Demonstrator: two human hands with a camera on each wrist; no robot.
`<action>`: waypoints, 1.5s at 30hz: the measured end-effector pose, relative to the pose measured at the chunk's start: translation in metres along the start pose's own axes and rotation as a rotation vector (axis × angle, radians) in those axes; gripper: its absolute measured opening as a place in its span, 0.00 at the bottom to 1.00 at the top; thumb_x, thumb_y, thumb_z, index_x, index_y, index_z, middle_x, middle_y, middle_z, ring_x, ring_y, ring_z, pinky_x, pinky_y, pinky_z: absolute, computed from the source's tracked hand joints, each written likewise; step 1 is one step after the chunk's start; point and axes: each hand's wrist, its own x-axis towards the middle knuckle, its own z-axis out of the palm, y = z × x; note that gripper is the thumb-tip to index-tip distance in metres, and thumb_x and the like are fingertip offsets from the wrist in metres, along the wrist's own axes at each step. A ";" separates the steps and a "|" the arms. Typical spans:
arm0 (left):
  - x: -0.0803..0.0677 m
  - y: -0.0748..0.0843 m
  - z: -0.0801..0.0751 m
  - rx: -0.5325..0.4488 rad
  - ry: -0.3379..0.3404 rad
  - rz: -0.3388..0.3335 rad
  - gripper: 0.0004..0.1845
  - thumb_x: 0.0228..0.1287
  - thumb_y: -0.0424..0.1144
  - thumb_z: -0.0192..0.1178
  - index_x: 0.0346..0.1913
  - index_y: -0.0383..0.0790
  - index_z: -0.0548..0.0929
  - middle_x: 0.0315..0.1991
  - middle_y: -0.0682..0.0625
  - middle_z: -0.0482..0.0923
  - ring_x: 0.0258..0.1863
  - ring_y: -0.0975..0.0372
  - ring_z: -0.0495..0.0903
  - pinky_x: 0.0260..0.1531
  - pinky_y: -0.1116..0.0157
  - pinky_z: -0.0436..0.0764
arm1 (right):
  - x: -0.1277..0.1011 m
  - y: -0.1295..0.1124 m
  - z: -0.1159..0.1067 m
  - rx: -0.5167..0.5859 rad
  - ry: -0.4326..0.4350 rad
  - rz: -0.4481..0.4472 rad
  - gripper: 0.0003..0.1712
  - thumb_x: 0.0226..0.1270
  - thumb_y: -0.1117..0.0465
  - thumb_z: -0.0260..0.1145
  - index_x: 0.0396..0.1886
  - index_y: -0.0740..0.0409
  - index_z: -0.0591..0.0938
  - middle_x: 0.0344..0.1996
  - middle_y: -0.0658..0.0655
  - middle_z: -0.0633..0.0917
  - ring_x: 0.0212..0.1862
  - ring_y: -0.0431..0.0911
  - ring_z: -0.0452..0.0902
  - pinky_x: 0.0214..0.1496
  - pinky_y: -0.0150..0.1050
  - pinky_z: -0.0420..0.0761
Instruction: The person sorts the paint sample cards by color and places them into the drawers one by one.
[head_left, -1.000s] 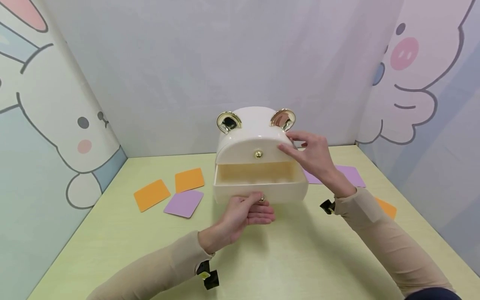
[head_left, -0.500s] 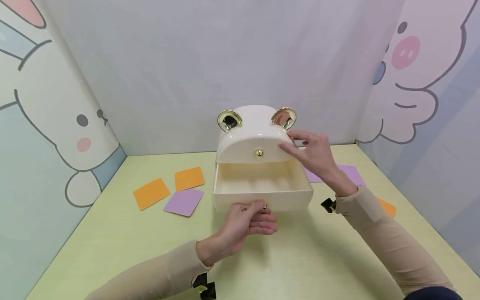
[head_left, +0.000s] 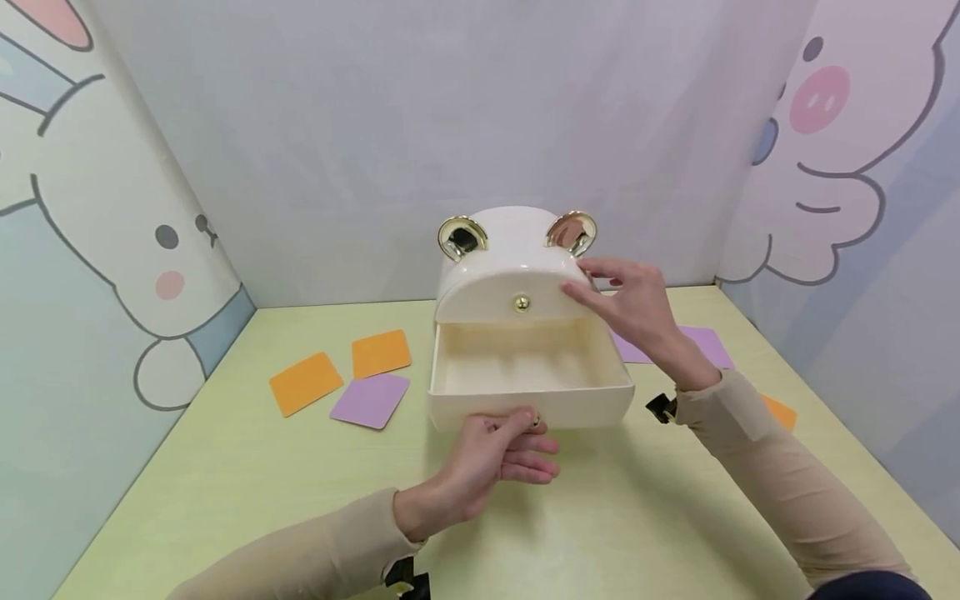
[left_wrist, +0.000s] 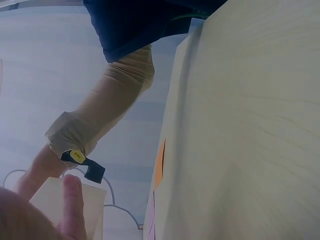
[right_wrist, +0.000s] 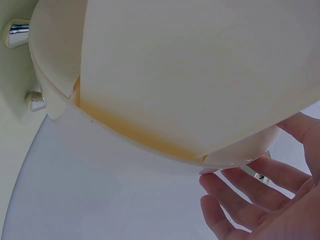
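From far away I can see a white box (head_left: 513,237) standing on the middle of the table (head_left: 225,500), near the back wall (head_left: 465,108). It has two shiny gold ears (head_left: 462,238) and a gold top knob (head_left: 522,303). Its bottom drawer (head_left: 450,410) sticks out toward me, and I see nothing lying in it. My left hand (head_left: 480,458) pinches the little bottom knob (head_left: 536,422) with the thumb and a finger. My right hand (head_left: 637,307) holds the box's side, thumb in front. Left of the box lie two orange cards (head_left: 305,384) and a purple card (head_left: 370,401). More purple (head_left: 707,345) and orange (head_left: 780,412) cards lie to the right, partly hidden by my right arm. A bunny picture (head_left: 127,225) is on the left wall, a pig picture (head_left: 862,137) on the right.
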 end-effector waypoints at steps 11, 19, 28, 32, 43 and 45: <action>-0.015 0.014 0.002 0.173 -0.106 -0.023 0.25 0.69 0.48 0.56 0.41 0.22 0.79 0.33 0.36 0.86 0.19 0.58 0.85 0.26 0.54 0.85 | 0.001 0.001 0.000 0.012 -0.012 -0.004 0.19 0.55 0.57 0.75 0.46 0.61 0.87 0.41 0.62 0.89 0.44 0.55 0.85 0.46 0.52 0.80; -0.043 0.080 -0.021 0.554 0.034 0.415 0.15 0.69 0.43 0.58 0.34 0.32 0.84 0.22 0.40 0.83 0.15 0.57 0.81 0.16 0.57 0.81 | -0.002 0.001 -0.003 0.011 0.005 0.012 0.20 0.53 0.58 0.75 0.45 0.62 0.87 0.42 0.63 0.88 0.46 0.55 0.85 0.46 0.49 0.80; -0.018 0.111 -0.120 1.388 0.459 0.293 0.26 0.65 0.54 0.59 0.50 0.31 0.79 0.38 0.39 0.85 0.30 0.55 0.83 0.27 0.62 0.79 | -0.001 0.003 -0.001 0.025 0.007 0.006 0.19 0.53 0.58 0.76 0.46 0.60 0.87 0.39 0.61 0.89 0.42 0.55 0.87 0.45 0.49 0.80; -0.001 0.085 -0.159 1.581 0.407 -0.089 0.34 0.61 0.59 0.60 0.48 0.27 0.73 0.31 0.39 0.78 0.23 0.57 0.73 0.20 0.64 0.69 | -0.001 0.003 -0.001 0.028 0.006 0.005 0.20 0.53 0.58 0.76 0.46 0.60 0.87 0.39 0.62 0.89 0.42 0.55 0.87 0.46 0.50 0.81; 0.005 0.053 -0.181 1.633 0.396 -0.275 0.24 0.51 0.54 0.70 0.34 0.34 0.78 0.28 0.46 0.75 0.27 0.55 0.73 0.27 0.60 0.69 | -0.002 0.001 -0.003 0.044 0.007 0.012 0.20 0.53 0.58 0.76 0.46 0.61 0.87 0.39 0.62 0.89 0.42 0.55 0.86 0.46 0.49 0.81; 0.002 0.052 -0.180 1.635 0.387 -0.265 0.25 0.49 0.53 0.71 0.36 0.34 0.77 0.28 0.45 0.76 0.28 0.55 0.73 0.27 0.60 0.70 | -0.003 0.001 -0.004 0.040 0.013 0.014 0.21 0.53 0.58 0.76 0.46 0.61 0.87 0.39 0.63 0.89 0.42 0.55 0.86 0.46 0.50 0.80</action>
